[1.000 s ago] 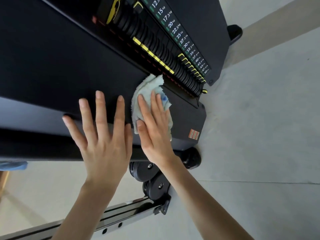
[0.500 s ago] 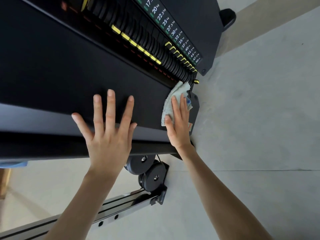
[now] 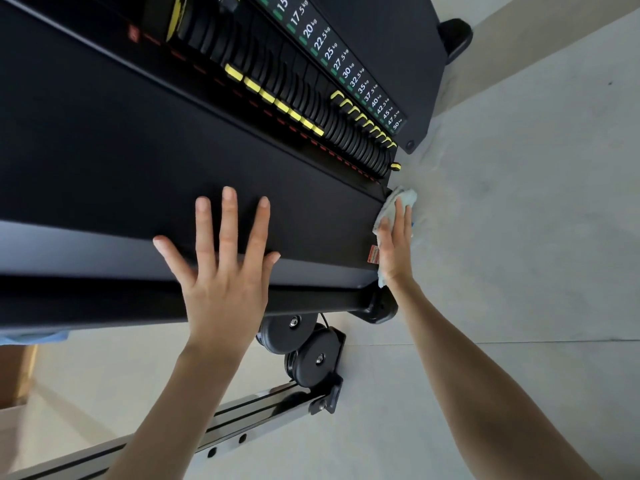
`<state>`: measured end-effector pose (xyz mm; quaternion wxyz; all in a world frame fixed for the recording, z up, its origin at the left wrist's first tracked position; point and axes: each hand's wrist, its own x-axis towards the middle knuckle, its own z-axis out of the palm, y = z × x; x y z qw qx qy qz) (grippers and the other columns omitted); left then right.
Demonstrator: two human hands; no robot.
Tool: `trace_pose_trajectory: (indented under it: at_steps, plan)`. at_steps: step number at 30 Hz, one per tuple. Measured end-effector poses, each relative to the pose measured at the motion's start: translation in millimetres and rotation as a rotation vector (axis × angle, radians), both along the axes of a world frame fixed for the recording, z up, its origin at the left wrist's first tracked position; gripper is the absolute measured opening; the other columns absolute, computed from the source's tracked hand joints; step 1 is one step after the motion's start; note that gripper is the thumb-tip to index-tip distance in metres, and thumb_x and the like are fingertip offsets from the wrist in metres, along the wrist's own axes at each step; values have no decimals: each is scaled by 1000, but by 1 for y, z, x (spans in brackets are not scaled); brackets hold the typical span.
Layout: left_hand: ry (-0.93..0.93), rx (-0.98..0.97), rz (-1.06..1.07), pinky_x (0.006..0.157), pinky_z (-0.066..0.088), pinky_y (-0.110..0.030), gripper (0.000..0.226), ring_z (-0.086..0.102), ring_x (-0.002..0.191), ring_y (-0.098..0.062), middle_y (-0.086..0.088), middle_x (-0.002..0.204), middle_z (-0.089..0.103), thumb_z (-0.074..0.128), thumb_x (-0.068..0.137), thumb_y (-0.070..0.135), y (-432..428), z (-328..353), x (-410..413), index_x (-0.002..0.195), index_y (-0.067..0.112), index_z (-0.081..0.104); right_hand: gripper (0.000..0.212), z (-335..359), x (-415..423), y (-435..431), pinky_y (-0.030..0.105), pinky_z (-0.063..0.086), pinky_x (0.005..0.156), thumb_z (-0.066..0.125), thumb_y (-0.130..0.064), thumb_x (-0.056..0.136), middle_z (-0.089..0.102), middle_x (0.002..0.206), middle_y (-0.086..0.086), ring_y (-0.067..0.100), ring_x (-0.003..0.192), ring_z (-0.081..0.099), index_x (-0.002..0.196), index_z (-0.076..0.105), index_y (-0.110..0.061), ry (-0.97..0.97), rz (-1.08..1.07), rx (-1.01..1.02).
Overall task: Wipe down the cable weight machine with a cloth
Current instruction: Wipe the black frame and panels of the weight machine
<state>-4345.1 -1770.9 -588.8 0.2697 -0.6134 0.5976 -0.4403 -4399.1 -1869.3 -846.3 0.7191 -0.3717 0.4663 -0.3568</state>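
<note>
**A:** Where is the cloth at this moment?

**B:** The white cloth point(image 3: 404, 196) is at the right end of the black side panel point(image 3: 138, 161) of the cable weight machine point(image 3: 398, 36), at the corner next to the last plates of the weight stack point(image 3: 349, 136). The right hand point(image 3: 394, 247) lies over it. Its fingers are straight and press the cloth against the end of the panel; they are not curled round it. A part of the cloth shows past the fingertips, and a small part shows near the wrist.

**A:** And the other hand?

**B:** The left hand point(image 3: 221, 271) is flat on the same panel with the fingers spread wide. It holds nothing and is well apart from the cloth.

**A:** What else is there?

**B:** The stack has black plates with yellow tabs point(image 3: 273, 100). Beside it runs a strip of weight labels point(image 3: 349, 71), which reads from 15 kg to 50 kg. A small red and white sticker point(image 3: 372, 253) sits on the panel just beside the right hand. Under the panel are two black pulleys point(image 3: 311, 358), at the end of a silver rail point(image 3: 242, 419). All stands on a pale grey floor point(image 3: 519, 237).
</note>
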Motion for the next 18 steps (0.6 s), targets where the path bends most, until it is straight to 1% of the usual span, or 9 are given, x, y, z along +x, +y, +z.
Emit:
trace_pose_trajectory:
  at_steps: [4, 7, 9, 11, 12, 14, 15, 16, 18]
  plan:
    - [-19, 5, 7, 110, -9, -64, 56, 6, 145, -37, -17, 158, 16, 45, 103, 42, 0, 0, 1, 153, 18, 32, 73, 19, 4, 23, 46, 10, 119, 27, -61, 88, -1, 161, -1, 11, 147, -4, 152, 13, -29, -31, -48, 38]
    - [-23, 9, 15, 111, -10, -64, 56, 5, 146, -36, -17, 158, 15, 45, 104, 41, -1, 0, 0, 153, 18, 32, 74, 46, 6, 35, 49, 8, 118, 22, -59, 87, -2, 161, 3, 14, 147, -4, 152, 12, -26, -3, -49, -9]
    - [-23, 8, 19, 111, -11, -63, 56, 3, 147, -36, -17, 158, 14, 44, 104, 41, -1, 0, 0, 153, 18, 31, 68, 76, 6, 41, 51, 4, 117, 18, -60, 88, -4, 161, 4, 15, 147, -7, 150, 6, -33, 10, -30, -95]
    - [-8, 6, 22, 111, -12, -62, 56, -2, 149, -33, -17, 159, 13, 43, 104, 40, -1, 1, -1, 153, 17, 30, 62, 112, 7, 45, 47, -6, 118, 14, -61, 89, -8, 160, 1, 11, 146, -14, 146, 0, -38, -20, -3, -186]
    - [14, 2, 23, 112, -13, -61, 55, -3, 149, -32, -18, 159, 12, 43, 104, 39, -1, 2, -2, 153, 16, 30, 61, 128, 7, 47, 40, -13, 116, 14, -62, 90, -11, 160, -3, 8, 144, -18, 145, -2, -41, -43, 8, -228]
    - [76, -8, 17, 114, -11, -58, 54, 3, 149, -33, -19, 158, 12, 44, 104, 35, 0, 4, -5, 152, 14, 32, 60, 152, 7, 51, 26, -22, 110, 12, -67, 91, -16, 156, -12, 5, 143, -22, 145, -2, -43, -58, 12, -312]
    - [95, -13, 8, 116, -9, -56, 53, 7, 147, -35, -20, 158, 13, 45, 104, 33, 2, 6, -5, 151, 12, 33, 61, 156, 7, 52, 23, -23, 109, 10, -68, 91, -16, 155, -14, 6, 143, -21, 146, -1, -43, -60, 6, -347]
    - [101, -19, -3, 118, -6, -54, 52, 10, 146, -36, -21, 157, 15, 46, 103, 30, 4, 10, -6, 151, 12, 34, 61, 156, 7, 51, 23, -22, 110, 9, -68, 92, -15, 155, -14, 7, 144, -20, 146, 1, -42, -62, -6, -377]
    - [94, -44, -13, 120, 0, -52, 51, 11, 145, -38, -22, 157, 17, 48, 102, 26, 11, 19, -6, 150, 11, 37, 63, 143, 7, 50, 30, -15, 115, 12, -67, 93, -9, 157, -8, 11, 146, -14, 148, 8, -37, -34, -51, -445]
